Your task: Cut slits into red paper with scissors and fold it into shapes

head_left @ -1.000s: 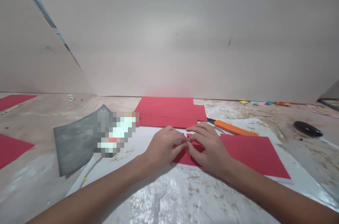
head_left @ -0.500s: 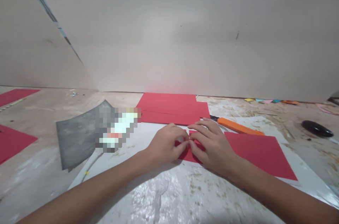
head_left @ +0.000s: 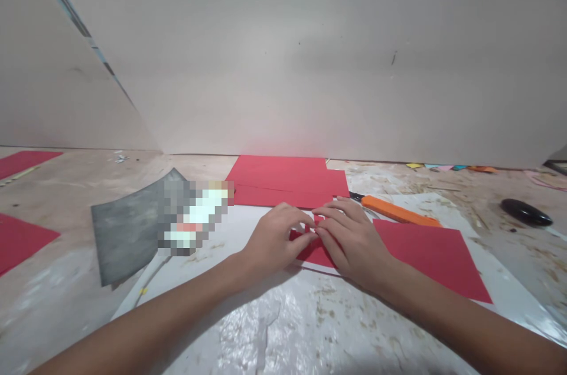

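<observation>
A small red paper piece (head_left: 315, 252) lies on the glossy white sheet (head_left: 287, 322) in front of me. My left hand (head_left: 272, 240) and my right hand (head_left: 352, 239) meet over it, fingertips pinched together on its upper edge. Both hands press the paper down against the sheet. Most of the piece is hidden under my fingers. A larger red sheet (head_left: 427, 254) lies just to the right of my right hand.
Stacked red sheets (head_left: 286, 181) lie behind my hands near the wall. An orange craft knife (head_left: 396, 211) rests to the right of them. A grey sheet (head_left: 128, 230) with a blurred white object lies left. A black oval object (head_left: 526, 211) sits far right.
The view shifted slightly. My fingers stay pinched on the small red piece, with only small movements along its fold.
</observation>
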{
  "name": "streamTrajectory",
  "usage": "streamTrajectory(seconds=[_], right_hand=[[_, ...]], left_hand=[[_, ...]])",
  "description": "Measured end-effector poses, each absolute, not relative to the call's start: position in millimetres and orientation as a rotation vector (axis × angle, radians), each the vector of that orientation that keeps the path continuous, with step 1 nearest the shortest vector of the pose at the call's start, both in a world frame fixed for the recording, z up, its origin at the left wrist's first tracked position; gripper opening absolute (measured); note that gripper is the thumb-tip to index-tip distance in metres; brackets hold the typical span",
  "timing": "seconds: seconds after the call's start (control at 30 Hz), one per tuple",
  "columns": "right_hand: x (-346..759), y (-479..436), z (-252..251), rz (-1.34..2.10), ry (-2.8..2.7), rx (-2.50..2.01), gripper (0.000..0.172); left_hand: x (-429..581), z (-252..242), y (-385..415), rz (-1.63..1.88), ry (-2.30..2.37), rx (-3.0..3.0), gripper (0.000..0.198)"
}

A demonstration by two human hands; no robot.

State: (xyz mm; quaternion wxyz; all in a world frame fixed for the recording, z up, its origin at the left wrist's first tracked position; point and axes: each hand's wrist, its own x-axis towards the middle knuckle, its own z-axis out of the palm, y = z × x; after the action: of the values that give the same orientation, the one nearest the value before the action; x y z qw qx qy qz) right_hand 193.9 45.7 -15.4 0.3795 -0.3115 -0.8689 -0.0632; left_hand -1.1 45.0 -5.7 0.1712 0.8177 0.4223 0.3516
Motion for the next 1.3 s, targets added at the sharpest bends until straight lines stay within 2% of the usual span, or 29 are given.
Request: streamTrajectory(seconds=[0.27, 0.4, 0.83, 1.3], right_hand=[[195, 46, -15, -0.156, -2.218, -0.794, 0.024], [197, 43, -13, -0.084, -2.210, -0.813, 0.011], [197, 44, -13, -0.065, -2.231, -0.766, 0.015], [196, 43, -12, -0.064, -2.187, -0.776, 0.013]], left_hand=[[-1, -3, 44, 1.004, 1.133, 2.321, 0.006], [-2, 0, 44, 0.951, 1.123, 2.318, 0.008], [-8, 5, 49, 0.867, 1.050, 2.354, 0.016], [-3, 0, 47, 0.970, 1.094, 2.388, 0.007]])
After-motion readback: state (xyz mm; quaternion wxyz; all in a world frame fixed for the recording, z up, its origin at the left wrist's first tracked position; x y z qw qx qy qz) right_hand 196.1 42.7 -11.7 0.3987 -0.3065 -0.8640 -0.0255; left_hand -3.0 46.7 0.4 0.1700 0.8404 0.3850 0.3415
